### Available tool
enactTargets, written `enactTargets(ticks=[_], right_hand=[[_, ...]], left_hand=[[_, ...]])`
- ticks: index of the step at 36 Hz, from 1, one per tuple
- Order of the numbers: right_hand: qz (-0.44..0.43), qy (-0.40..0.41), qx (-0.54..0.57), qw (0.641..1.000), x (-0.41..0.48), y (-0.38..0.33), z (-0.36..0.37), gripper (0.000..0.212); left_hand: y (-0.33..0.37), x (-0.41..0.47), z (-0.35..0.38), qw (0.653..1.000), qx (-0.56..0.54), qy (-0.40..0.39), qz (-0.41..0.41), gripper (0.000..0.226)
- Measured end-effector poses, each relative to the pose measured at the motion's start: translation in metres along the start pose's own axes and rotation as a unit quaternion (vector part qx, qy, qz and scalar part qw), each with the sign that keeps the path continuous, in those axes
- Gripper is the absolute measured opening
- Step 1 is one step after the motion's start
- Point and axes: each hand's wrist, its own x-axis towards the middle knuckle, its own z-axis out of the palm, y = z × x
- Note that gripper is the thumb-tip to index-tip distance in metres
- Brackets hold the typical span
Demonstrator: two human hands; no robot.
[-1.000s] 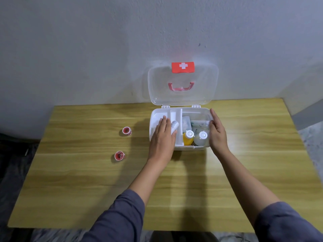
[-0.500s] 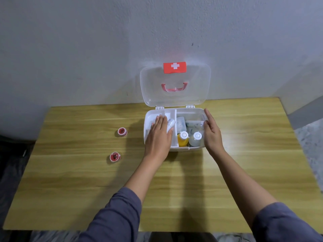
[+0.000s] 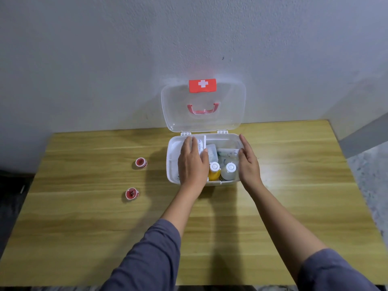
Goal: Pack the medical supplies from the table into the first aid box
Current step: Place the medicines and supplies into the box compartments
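The white first aid box (image 3: pixel 171 162) stands open at the back middle of the wooden table, its clear lid (image 3: pixel 226 110) upright against the wall. My left hand (image 3: pixel 192 164) lies flat, fingers straight, over the left compartment, pressing on a white packet (image 3: pixel 201 143). My right hand (image 3: pixel 248 164) rests, fingers extended, against the box's right wall. Inside stand a yellow bottle (image 3: pixel 214 172) and a clear bottle (image 3: pixel 230 170), with a white tube (image 3: pixel 227 152) and a small packet (image 3: pixel 212 153) behind them. Two red-and-white tape rolls (image 3: pixel 141 163) (image 3: pixel 131 194) lie on the table left of the box.
The wooden table (image 3: pixel 84 227) ends at a grey wall behind. Its right edge drops to a speckled floor (image 3: pixel 369 175). The lid carries a red cross label (image 3: pixel 202 85) and a pink handle (image 3: pixel 202 108).
My left hand has slid farther back into the left compartment and flattened over the white packet. My right hand stays at the box's right side.
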Motion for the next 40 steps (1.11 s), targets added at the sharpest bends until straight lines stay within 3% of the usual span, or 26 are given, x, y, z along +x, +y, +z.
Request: enactTargets(ticks=[7,11,16,21,28,32,40], right_hand=[[-0.002,0.002,-0.005,1.000,0.000,0.000,0.001,0.044],[-0.002,0.006,-0.004,1.000,-0.001,-0.001,0.001,0.044],[0.004,0.014,0.000,1.000,-0.002,-0.002,0.003,0.044],[0.008,0.025,0.002,1.000,-0.002,-0.002,0.005,0.044],[0.005,0.023,0.001,1.000,-0.001,0.002,0.004,0.044],[0.003,0.027,-0.001,1.000,-0.001,0.005,0.003,0.043],[-0.002,0.030,0.016,0.999,0.001,0.006,0.004,0.042]], left_hand=[[-0.005,-0.002,-0.001,1.000,0.007,-0.017,0.011,0.052],[-0.016,-0.004,-0.007,0.995,0.071,-0.013,0.071,0.055],[-0.040,-0.014,-0.029,0.989,0.053,0.057,0.129,0.056],[-0.098,-0.042,-0.048,0.987,0.042,0.155,0.023,0.050],[-0.177,-0.074,-0.047,0.969,-0.017,0.159,-0.190,0.067],[-0.184,-0.052,-0.042,0.977,-0.022,0.132,-0.168,0.081],[-0.176,0.009,-0.035,0.987,-0.051,0.119,-0.092,0.088]])
